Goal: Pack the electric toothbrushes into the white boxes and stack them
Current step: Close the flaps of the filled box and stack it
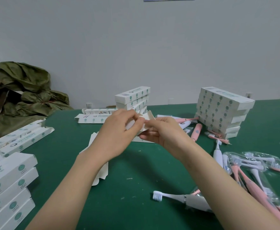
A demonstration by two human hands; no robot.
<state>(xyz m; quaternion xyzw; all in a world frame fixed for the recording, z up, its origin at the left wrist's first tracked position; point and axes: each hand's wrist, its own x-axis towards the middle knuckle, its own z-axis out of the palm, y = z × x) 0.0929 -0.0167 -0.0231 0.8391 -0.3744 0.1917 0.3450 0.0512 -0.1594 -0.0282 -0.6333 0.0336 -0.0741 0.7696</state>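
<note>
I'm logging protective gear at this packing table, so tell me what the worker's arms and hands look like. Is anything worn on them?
Nothing is worn. The left hand and right hand have no gloves, and no rings show on the visible fingers. The left forearm and right forearm have no sleeves within the frame, and neither wrist shows a watch or bracelet.

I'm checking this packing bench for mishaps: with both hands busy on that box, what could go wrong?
The white toothbrush lies by the right forearm; an arm sweep might knock it about. The stack of boxes at far right looks staggered, so another box on top could tip it onto the pink toothbrush below. The left hand and right hand pinch the white box flap; hard pressure may crease it.
</note>
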